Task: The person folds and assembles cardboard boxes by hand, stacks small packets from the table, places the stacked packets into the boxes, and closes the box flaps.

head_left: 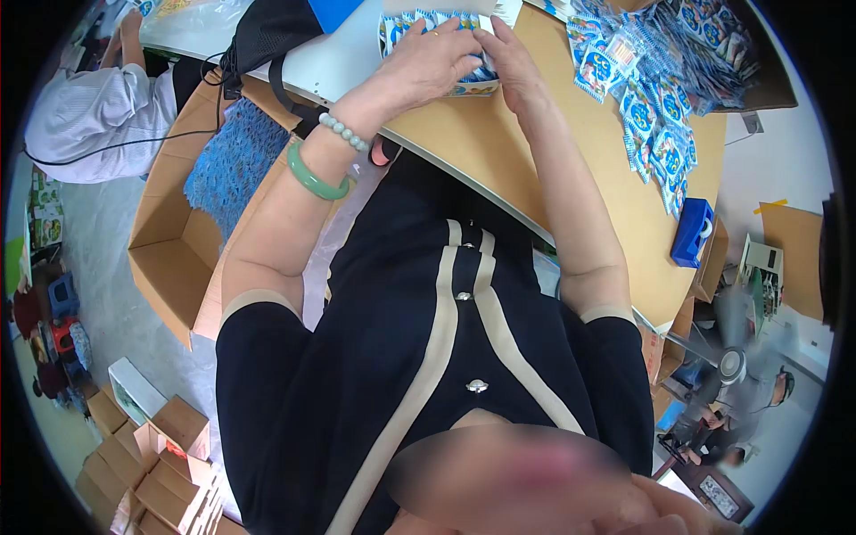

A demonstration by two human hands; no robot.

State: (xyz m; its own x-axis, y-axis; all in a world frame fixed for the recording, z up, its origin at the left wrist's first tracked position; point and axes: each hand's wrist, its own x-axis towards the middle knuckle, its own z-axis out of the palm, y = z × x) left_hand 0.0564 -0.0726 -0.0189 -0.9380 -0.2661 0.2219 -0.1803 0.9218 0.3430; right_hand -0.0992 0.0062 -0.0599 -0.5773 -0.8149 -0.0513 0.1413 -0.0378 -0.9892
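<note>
A small open carton (474, 89) stands at the far side of the table, filled with a row of blue-and-white packets (392, 34). My left hand (428, 61), with a green bangle and a beaded bracelet at its wrist, lies over the packets with its fingers apart. Against the right end of the carton rests my right hand (515, 67), fingers extended along its edge and over the packets. Neither hand visibly lifts a packet. Loose packets of the same kind (640, 116) are strewn to the right of my right hand.
A large box (780, 53) heaped with packets is at the upper right. On the table's right edge sits a blue tape dispenser (692, 234). A black bag (276, 40) lies at the left, above a cardboard box (192, 245) holding blue material. Other people are nearby.
</note>
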